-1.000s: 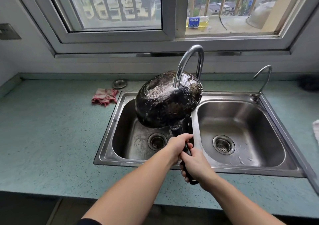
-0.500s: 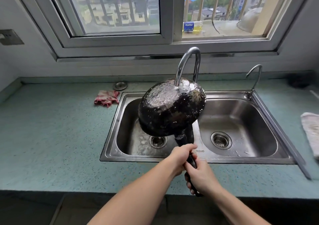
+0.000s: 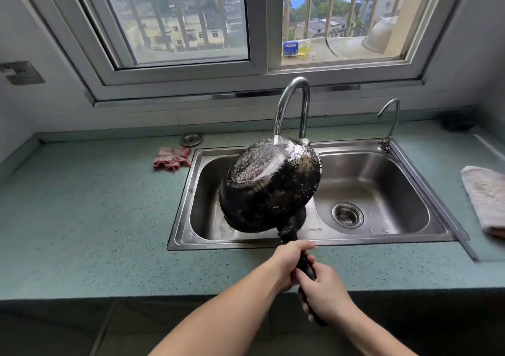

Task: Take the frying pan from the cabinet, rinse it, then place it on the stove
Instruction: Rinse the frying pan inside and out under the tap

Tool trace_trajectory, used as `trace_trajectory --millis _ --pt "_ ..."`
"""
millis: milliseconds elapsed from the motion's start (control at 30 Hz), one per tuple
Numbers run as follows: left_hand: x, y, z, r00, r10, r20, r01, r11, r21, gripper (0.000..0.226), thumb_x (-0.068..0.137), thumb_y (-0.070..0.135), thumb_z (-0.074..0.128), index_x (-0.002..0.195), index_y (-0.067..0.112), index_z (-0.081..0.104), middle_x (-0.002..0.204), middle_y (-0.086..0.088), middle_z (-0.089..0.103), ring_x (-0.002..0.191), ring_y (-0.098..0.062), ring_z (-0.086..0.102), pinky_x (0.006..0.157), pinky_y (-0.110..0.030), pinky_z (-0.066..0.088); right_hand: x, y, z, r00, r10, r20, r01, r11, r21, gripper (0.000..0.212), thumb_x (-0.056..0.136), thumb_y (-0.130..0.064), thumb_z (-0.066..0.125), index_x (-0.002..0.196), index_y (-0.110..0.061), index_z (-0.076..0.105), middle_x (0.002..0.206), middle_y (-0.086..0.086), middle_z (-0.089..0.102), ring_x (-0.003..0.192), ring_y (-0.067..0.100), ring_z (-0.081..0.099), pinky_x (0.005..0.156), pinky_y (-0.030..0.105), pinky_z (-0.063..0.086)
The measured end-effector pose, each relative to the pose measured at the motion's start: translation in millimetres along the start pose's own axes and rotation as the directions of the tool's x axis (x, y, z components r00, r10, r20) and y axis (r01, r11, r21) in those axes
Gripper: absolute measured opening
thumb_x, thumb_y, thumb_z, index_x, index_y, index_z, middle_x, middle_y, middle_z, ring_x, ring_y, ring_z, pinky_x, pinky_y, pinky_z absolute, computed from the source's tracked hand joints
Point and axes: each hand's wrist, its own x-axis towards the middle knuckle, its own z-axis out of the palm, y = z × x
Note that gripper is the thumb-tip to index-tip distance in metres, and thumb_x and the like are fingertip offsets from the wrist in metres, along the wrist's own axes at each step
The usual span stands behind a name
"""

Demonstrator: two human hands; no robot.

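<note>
The black frying pan (image 3: pixel 269 186) is tilted bottom-up over the left basin of the steel double sink (image 3: pixel 382 148). Water from the tall curved tap (image 3: pixel 293 104) runs onto its scorched underside. Its black handle points toward me over the counter's front. My left hand (image 3: pixel 289 262) grips the handle higher up, and my right hand (image 3: pixel 325 293) grips it lower down. The pan hides the left basin's drain. No stove or cabinet is in view.
A red-checked rag (image 3: pixel 172 159) and a metal sink plug (image 3: pixel 191 139) lie left of the sink on the green counter (image 3: pixel 82 205). A small second tap (image 3: pixel 389 120) stands at the sink's right rear. A folded cloth (image 3: pixel 486 197) lies at far right. A window (image 3: pixel 191 27) is behind.
The pan has dropped lower beneath the spout and turned, so the water now strikes its underside near the top. Both hands stayed on the handle and drew back toward the counter's front.
</note>
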Motion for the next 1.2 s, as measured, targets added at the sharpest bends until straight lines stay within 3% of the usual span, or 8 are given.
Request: trace_trajectory --millis 233,433,633,733,800,967,1133,1200 --pt "-14 -15 -6 0.999 -0.023 -0.025 0.023 0.999 -0.028 0.024 0.087 0.017 0.061 0.066 0.011 0.05 0.05 0.0 0.052 0.039 -0.014 0.048 0.046 -0.022 0.041 -19 2 9 1.0 -0.004 -0.006 0.004 1.0 0.007 0.025 0.095 -0.022 0.05 0.075 -0.008 0.048 0.05 0.007 0.05 0.031 0.017 0.048 0.033 0.022 0.037" --pt "-22 -19 -7 0.98 0.029 -0.194 -0.052 0.993 -0.11 0.016 0.083 0.007 0.063 0.071 0.007 0.053 0.051 -0.004 0.051 0.043 -0.017 0.045 0.05 -0.024 0.039 -29 2 20 0.998 -0.039 -0.041 0.036 0.998 -0.054 0.025 0.094 -0.024 0.05 0.072 -0.012 0.051 0.048 0.009 0.055 0.034 0.022 0.051 0.034 0.024 0.037" --pt "-33 -18 -17 0.962 0.055 -0.268 -0.108 0.976 -0.187 0.021 0.081 0.009 0.072 0.075 0.004 0.053 0.045 -0.004 0.05 0.042 -0.017 0.046 0.044 -0.023 0.041 -36 -5 35 0.99 -0.105 -0.1 0.083 0.976 -0.202 0.02 0.09 -0.025 0.05 0.071 -0.026 0.052 0.051 -0.008 0.053 0.043 0.006 0.049 0.044 0.022 0.038" --pt "-38 -12 -25 0.972 0.08 -0.222 -0.127 0.97 -0.206 0.024 0.084 0.009 0.069 0.069 0.007 0.051 0.045 -0.002 0.047 0.038 -0.013 0.046 0.045 -0.023 0.041 -39 -19 42 0.988 -0.111 -0.106 0.084 0.969 -0.234 0.016 0.09 -0.024 0.048 0.075 -0.03 0.049 0.061 -0.008 0.053 0.05 0.012 0.052 0.055 0.026 0.045" --pt "-41 -9 -32 0.982 0.095 -0.162 -0.13 0.966 -0.222 0.029 0.087 0.007 0.064 0.063 0.011 0.047 0.042 0.001 0.045 0.034 -0.009 0.045 0.043 -0.021 0.04 -43 -29 48 0.986 -0.115 -0.123 0.077 0.957 -0.279 0.014 0.09 -0.024 0.047 0.094 -0.026 0.059 0.079 0.001 0.065 0.072 0.026 0.067 0.067 0.031 0.05" --pt "-52 0 -49 0.983 0.183 -0.032 -0.183 0.926 -0.329 0.039 0.094 0.01 0.051 0.058 0.017 0.036 0.04 0.006 0.038 0.037 -0.005 0.042 0.041 -0.017 0.038 -49 -60 61 0.984 -0.137 -0.109 0.096 0.941 -0.324 0.053 0.088 -0.023 0.042 0.14 -0.016 0.045 0.132 0.014 0.059 0.124 0.029 0.053 0.103 0.033 0.042" --pt "-60 12 -62 0.973 0.228 0.038 -0.193 0.89 -0.413 0.049 0.095 0.013 0.046 0.047 0.018 0.036 0.041 0.006 0.037 0.035 -0.005 0.042 0.04 -0.017 0.04 -54 -83 65 0.986 -0.144 -0.085 0.106 0.93 -0.351 0.05 0.093 -0.028 0.038 0.14 -0.013 0.043 0.134 0.016 0.056 0.123 0.03 0.052 0.102 0.035 0.041" --pt "-60 14 -65 0.969 0.237 0.067 -0.185 0.881 -0.436 0.057 0.095 0.016 0.044 0.038 0.018 0.038 0.041 0.004 0.039 0.035 -0.006 0.041 0.042 -0.018 0.039 -54 -86 62 0.993 -0.105 -0.055 0.087 0.962 -0.258 0.042 0.095 -0.029 0.04 0.131 -0.009 0.049 0.119 0.016 0.062 0.099 0.029 0.064 0.083 0.037 0.054"
